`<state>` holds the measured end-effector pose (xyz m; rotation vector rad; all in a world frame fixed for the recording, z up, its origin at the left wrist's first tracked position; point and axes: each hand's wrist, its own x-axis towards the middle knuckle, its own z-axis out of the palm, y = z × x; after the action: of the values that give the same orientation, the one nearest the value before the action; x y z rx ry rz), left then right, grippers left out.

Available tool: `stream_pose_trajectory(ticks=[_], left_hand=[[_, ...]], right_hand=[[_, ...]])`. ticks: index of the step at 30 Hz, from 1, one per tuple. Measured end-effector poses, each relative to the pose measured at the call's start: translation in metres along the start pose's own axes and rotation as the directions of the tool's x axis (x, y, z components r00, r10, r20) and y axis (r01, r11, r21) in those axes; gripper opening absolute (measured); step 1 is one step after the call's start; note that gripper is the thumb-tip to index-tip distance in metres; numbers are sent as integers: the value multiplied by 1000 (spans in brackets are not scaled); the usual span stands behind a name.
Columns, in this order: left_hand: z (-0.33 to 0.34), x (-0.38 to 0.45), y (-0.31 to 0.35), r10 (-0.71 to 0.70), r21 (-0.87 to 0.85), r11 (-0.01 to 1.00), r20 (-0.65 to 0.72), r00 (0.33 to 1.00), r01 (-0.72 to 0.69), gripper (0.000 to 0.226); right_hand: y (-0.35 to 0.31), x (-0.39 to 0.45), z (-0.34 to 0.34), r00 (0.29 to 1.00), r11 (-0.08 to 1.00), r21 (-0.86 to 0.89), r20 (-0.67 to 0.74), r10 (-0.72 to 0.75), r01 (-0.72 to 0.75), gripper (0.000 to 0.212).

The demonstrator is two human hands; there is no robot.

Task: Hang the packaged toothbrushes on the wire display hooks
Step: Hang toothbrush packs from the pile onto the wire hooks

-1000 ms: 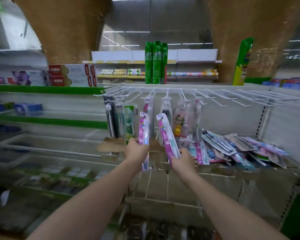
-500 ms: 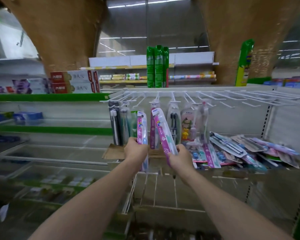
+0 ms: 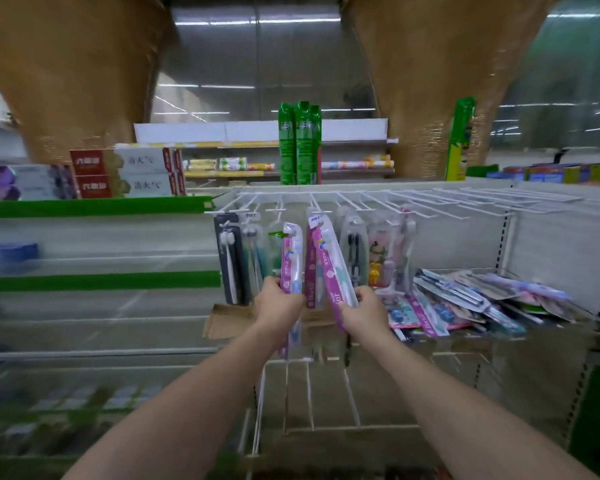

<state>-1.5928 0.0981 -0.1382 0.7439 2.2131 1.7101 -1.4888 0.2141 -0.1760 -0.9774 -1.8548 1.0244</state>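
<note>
Both hands grip a packaged toothbrush each, fingers curled around the lower part of the card. On the left of the scene, boxed toothpaste sits on a green-edged shelf, blurred. Next comes the rack of white wire hooks, whose left end carries hanging packs: a dark pack at the far left hook, then clear and green ones beside it. The left hand holds a purple-and-white toothbrush pack upright, its top just below the tip of a hook; whether the hang hole touches the wire is hard to tell through the blur. Just right of it, the right hand holds a second purple pack tilted, its top leaning left toward another hook and overlapping a purple pack already hanging there. Further right hang a black-brush pack and a child's cartoon pack. The hooks toward the right end of the rack are bare. Below them, at the right end of the lower shelf, lies a loose pile of toothbrush packs. Three tall green packages stand on top of the unit, above the hooks.
</note>
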Motion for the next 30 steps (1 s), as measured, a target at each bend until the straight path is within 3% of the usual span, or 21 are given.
stream_pose_trajectory(ticks=[7,16,25,30], left_hand=[[-4,16,-10,9,13,1000,57,998,-10,39],[2,31,-5,32,-41,999,81,996,-28,50],[9,35,-5,70,14,997,66,995,-71,53],[15,34,-11,78,5,997,107,991,-79,47]], right_hand=[[-6,10,15,998,996,74,29,54,-56,10],[3,46,27,993,995,-52,77,90,-86,13],[22,61,31,979,974,-180,126,158,-134,52],[34,57,25,977,975,-153,118,178,-159,53]])
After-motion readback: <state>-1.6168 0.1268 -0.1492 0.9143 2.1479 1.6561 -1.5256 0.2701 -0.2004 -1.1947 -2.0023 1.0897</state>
